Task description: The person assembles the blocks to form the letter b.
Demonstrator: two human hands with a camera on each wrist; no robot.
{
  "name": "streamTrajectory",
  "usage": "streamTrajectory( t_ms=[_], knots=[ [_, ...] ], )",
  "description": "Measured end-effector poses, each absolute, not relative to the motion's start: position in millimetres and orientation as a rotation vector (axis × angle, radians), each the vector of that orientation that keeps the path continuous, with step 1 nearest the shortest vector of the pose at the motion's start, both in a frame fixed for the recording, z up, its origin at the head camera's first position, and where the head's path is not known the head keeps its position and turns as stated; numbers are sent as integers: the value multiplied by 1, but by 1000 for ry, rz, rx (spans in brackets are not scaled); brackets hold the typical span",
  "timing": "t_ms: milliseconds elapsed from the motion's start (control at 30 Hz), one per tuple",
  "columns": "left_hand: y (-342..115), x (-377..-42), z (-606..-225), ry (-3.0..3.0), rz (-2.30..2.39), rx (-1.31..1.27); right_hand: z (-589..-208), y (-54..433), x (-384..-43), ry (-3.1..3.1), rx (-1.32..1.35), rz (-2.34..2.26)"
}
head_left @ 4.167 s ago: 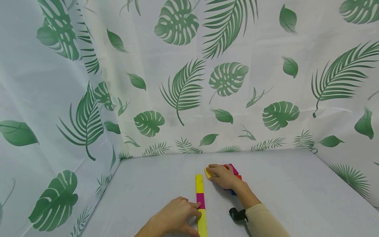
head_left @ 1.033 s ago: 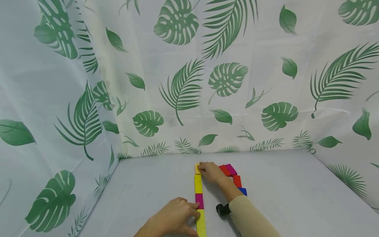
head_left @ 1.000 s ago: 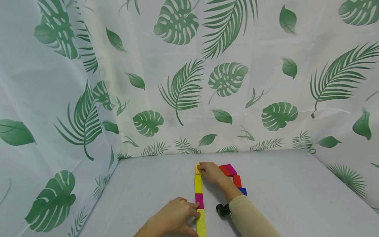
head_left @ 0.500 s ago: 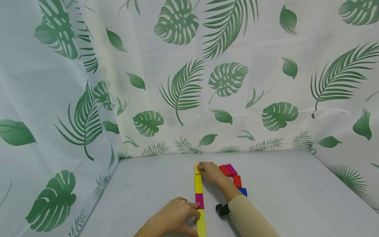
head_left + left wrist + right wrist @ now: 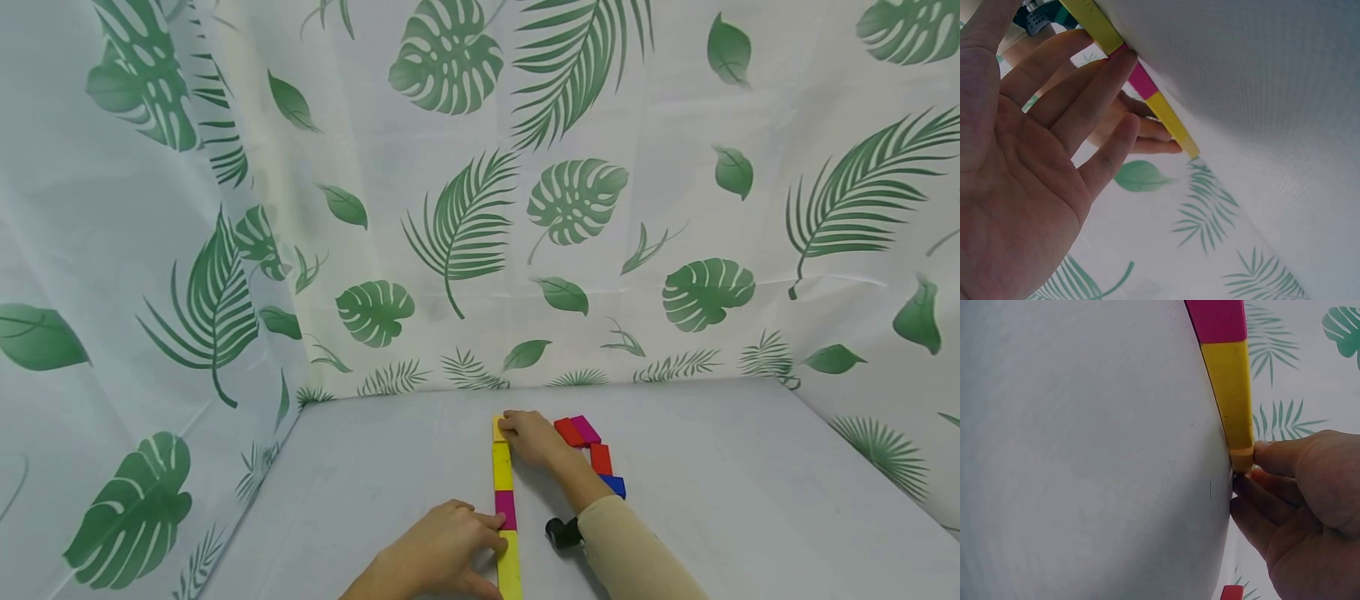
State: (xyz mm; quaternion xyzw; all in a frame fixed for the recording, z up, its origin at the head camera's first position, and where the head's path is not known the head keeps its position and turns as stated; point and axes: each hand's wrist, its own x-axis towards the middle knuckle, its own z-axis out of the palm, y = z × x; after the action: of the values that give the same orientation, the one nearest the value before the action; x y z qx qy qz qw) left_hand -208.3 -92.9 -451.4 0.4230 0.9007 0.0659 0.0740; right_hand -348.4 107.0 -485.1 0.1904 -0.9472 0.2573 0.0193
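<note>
A straight row of flat blocks runs away from me in the head view: a long yellow block point(image 5: 509, 567), a magenta block point(image 5: 506, 510), another yellow block point(image 5: 502, 467) and a light yellow block point(image 5: 498, 429) at the far end. My left hand point(image 5: 446, 546) lies on the left of the row, its fairly straight fingers touching the near yellow and magenta blocks. At the far end my right hand point(image 5: 534, 437) pinches the light yellow block between thumb and fingers. The right wrist view shows this block point(image 5: 1241, 459) end to end with its yellow neighbour.
Right of the right hand lie red blocks point(image 5: 601, 458), a magenta block point(image 5: 586, 429) and a blue block point(image 5: 615, 485), partly behind the forearm. A black wrist camera point(image 5: 561, 532) sits under the right wrist. A leaf-patterned curtain point(image 5: 480, 342) borders the white table point(image 5: 375, 467).
Since the oldest frame, my right hand has carried the light yellow block left to the row's far end. The left hand stays in place. Over the last second almost nothing moves.
</note>
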Motion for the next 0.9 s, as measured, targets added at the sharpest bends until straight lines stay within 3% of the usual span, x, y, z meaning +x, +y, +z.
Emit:
streamTrajectory(
  t_ms=[900],
  knots=[
    [-94, -210, -453, 2693, 193, 1277, -487, 107, -347, -2923, 595, 892]
  ],
)
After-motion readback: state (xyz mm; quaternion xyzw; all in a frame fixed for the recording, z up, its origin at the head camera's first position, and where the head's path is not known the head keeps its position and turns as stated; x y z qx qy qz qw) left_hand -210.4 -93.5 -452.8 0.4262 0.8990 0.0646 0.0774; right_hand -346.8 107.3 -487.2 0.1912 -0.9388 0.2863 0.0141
